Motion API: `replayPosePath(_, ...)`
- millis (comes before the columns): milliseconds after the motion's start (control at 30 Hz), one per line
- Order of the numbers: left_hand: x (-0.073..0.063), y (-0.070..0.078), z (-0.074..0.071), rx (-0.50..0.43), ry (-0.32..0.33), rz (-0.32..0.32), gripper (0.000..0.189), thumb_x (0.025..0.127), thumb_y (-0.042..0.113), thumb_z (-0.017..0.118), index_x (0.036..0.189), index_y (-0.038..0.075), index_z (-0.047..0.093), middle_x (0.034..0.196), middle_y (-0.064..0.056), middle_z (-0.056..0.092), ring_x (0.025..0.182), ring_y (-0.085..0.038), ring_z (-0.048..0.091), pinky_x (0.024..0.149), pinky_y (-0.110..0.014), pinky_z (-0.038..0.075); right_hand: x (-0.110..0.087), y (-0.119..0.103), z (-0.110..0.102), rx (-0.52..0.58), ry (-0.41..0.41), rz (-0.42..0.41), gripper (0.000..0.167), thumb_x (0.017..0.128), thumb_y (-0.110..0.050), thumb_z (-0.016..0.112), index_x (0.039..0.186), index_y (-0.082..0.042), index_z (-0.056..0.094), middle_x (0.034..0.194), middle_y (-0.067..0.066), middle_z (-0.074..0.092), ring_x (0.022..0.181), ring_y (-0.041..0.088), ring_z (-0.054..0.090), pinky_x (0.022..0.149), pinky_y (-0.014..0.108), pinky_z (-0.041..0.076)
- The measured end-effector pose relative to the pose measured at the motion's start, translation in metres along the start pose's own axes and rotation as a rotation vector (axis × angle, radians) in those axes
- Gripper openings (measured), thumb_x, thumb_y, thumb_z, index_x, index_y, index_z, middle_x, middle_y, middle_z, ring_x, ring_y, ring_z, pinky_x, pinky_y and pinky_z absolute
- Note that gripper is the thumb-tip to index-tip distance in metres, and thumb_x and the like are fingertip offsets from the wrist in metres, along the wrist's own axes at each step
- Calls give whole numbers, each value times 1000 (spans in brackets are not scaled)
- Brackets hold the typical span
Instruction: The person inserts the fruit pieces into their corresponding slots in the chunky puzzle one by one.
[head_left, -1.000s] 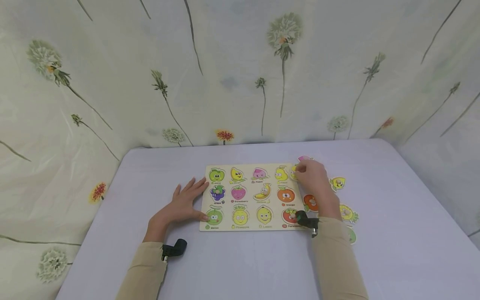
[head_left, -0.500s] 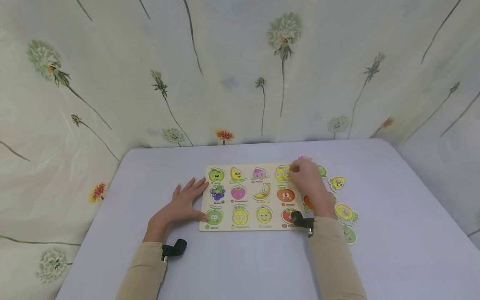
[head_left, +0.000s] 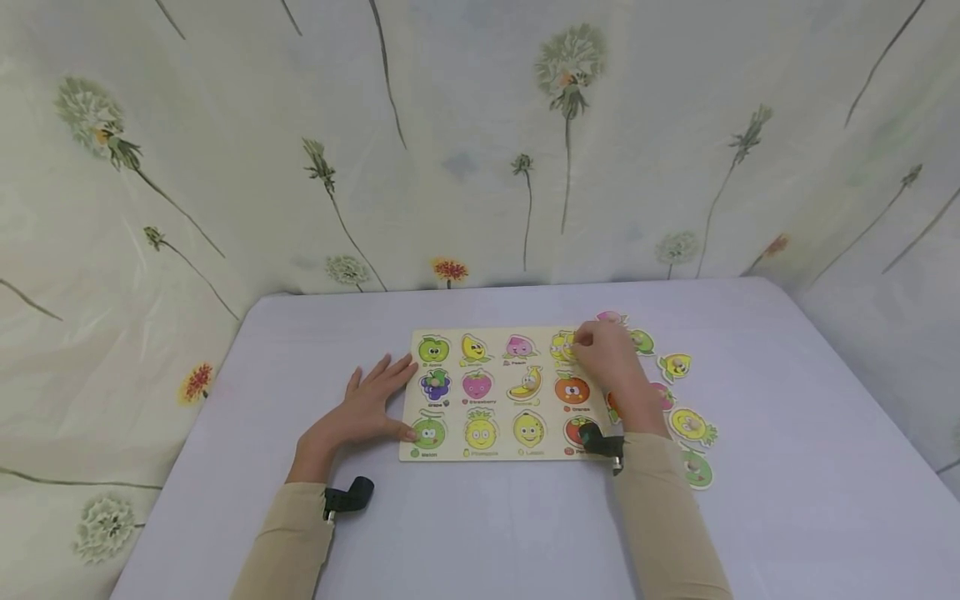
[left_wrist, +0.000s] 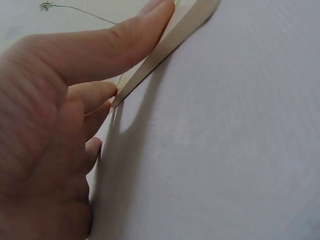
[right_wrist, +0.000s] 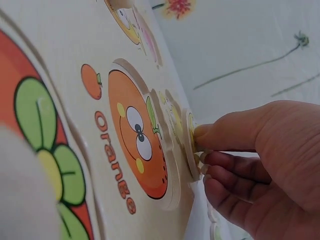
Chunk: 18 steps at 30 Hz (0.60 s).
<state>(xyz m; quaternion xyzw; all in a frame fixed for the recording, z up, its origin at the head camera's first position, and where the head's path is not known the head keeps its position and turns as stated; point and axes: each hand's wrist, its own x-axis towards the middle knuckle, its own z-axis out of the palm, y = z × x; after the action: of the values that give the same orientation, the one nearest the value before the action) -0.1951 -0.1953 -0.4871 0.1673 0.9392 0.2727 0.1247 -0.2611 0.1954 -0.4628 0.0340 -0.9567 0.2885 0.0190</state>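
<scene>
A wooden fruit puzzle board (head_left: 501, 408) lies flat on the table. My left hand (head_left: 363, 412) rests at its left edge with fingers spread; the thumb (left_wrist: 115, 47) lies on the board's top near the melon picture. At the top right corner my right hand (head_left: 609, 354) pinches a yellow pear puzzle piece (right_wrist: 190, 150) by thumb and fingertips. That piece is tilted over the pear recess and overlaps its printed face. Grape (head_left: 436, 386), banana (head_left: 527, 384) and persimmon (head_left: 576, 431) pieces sit in the board; the wrist camera partly hides the persimmon.
Several loose pieces lie right of the board: a pink peach (head_left: 611, 317), a green apple (head_left: 641, 341), a yellow leafed fruit (head_left: 675, 367), a pineapple (head_left: 692, 426) and a melon (head_left: 697, 469). My right forearm partly covers an orange piece (head_left: 613, 407). A flowered curtain (head_left: 480, 167) stands behind the table.
My right hand has carried the pear piece left, from beyond the board's right edge onto the pear recess. My left hand has stayed in place.
</scene>
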Motion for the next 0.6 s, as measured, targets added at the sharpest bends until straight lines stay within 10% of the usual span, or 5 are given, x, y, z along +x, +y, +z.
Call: replayPosePath(600,2,-3,2,13,3,3,113,67,53,84,158,19,26,168,1,17,157,-31,2,123,-63,-8,-1,1,3,-12,-9,7,13,90,-9,57,95,-5,68,93,12,65,86,27,55,75,36,45)
